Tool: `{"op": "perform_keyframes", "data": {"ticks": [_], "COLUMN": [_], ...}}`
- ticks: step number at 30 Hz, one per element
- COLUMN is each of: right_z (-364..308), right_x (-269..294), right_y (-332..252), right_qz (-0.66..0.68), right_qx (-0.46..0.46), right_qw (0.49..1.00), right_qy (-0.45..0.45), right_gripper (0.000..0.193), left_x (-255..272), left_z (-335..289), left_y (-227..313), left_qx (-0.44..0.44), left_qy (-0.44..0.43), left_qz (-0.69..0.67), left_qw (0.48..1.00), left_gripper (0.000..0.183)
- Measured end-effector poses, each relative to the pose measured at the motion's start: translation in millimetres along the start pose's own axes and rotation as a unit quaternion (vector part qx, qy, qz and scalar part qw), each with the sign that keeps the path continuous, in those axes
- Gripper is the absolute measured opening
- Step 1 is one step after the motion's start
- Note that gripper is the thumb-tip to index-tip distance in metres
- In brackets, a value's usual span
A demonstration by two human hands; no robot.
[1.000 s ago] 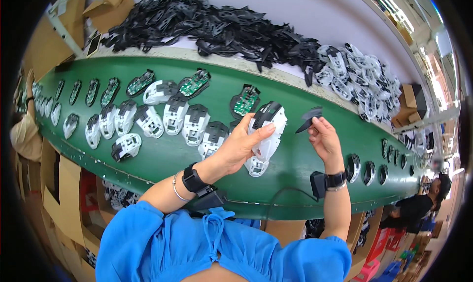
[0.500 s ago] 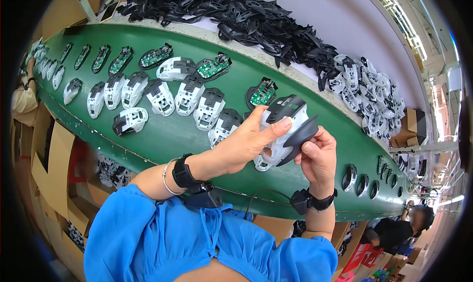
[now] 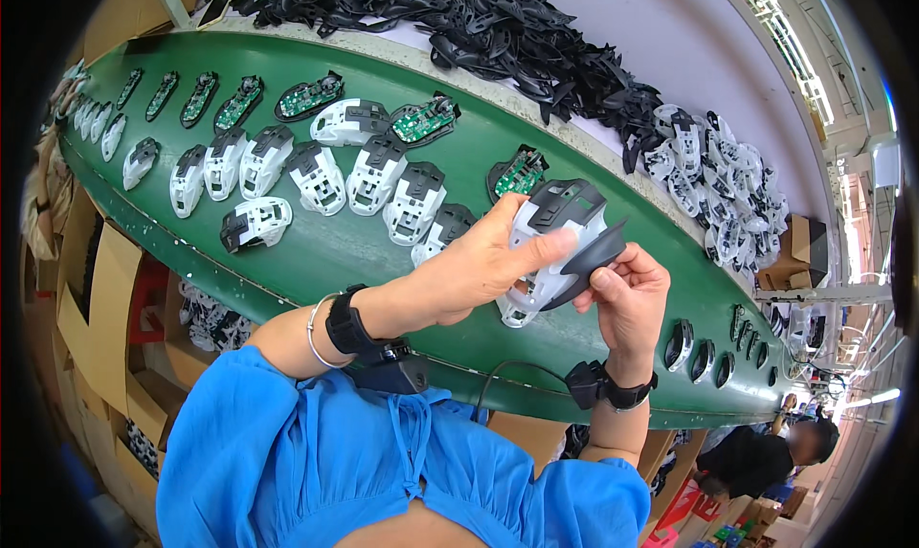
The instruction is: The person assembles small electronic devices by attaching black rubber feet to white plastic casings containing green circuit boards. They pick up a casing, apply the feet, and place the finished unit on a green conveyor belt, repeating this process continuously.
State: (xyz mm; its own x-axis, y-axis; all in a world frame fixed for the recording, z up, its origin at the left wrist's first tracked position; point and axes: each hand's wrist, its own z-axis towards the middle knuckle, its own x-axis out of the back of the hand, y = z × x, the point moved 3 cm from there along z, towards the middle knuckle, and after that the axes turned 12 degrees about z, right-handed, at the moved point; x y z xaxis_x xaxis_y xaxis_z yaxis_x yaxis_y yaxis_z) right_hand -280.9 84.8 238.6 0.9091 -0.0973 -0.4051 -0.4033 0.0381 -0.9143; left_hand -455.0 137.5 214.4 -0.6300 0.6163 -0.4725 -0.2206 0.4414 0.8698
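Observation:
My left hand (image 3: 483, 261) holds a white and black computer mouse shell (image 3: 567, 206) in front of me, its thumb laid across the shell's face. With thumb and fingers, my right hand (image 3: 630, 299) grips a curved black side panel (image 3: 591, 266). That panel lies against the shell's right side, its pointed end sticking out. Whether it is seated in the shell I cannot tell. Just behind the held shell lies a mouse base with a green circuit board (image 3: 520, 172). Beside my left hand rests another white and black shell (image 3: 443, 234), partly covered by it.
Several white and black shells (image 3: 318, 179) and circuit-board bases (image 3: 311, 96) line the green belt (image 3: 354, 261). Black panels (image 3: 517, 45) heap along the far ledge, with white shells (image 3: 723, 175) piled at right. Cardboard boxes (image 3: 105, 309) stand below. Another person (image 3: 756, 457) is at lower right.
My hands, shell and side panel have shifted slightly to the right and up in the picture. Both grips stay the same, with the panel still against the shell.

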Motion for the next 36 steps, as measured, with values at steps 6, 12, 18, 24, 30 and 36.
{"op": "perform_keyframes", "data": {"ticks": [6,12,18,24,30,36], "right_z": [0.8,2.3,5.9,9.5,4.8,4.8], "right_x": [-7.0,-11.6,-23.6,-28.3,-39.0,-54.6], "right_y": [-4.3,-1.0,1.0,18.5,26.6,16.4], "right_qz": [-0.05,-0.06,-0.025,0.1,0.165,0.1], "right_qx": [-0.003,-0.024,0.002,-0.039,0.006,-0.038], "right_qw": [0.999,0.997,1.0,0.994,0.986,0.994], "right_qy": [0.001,0.029,0.001,-0.005,0.008,0.006], "right_gripper": [0.01,0.013,0.036,0.047,0.047,0.082], "left_x": [3.1,7.0,11.4,14.4,17.4,29.0], "left_z": [-7.2,-7.6,-9.4,-13.3,-19.3,-30.5], "left_y": [2.2,-2.8,2.1,6.1,3.8,21.7], "left_qx": [-0.083,-0.055,-0.113,-0.187,-0.327,-0.368], "left_qy": [0.026,0.035,0.059,0.091,0.163,0.13], "left_qz": [0.187,0.163,0.279,0.34,0.373,0.443], "left_qw": [0.978,0.984,0.952,0.917,0.853,0.807], "left_gripper": [0.091,0.093,0.09,0.094,0.089,0.083]}}
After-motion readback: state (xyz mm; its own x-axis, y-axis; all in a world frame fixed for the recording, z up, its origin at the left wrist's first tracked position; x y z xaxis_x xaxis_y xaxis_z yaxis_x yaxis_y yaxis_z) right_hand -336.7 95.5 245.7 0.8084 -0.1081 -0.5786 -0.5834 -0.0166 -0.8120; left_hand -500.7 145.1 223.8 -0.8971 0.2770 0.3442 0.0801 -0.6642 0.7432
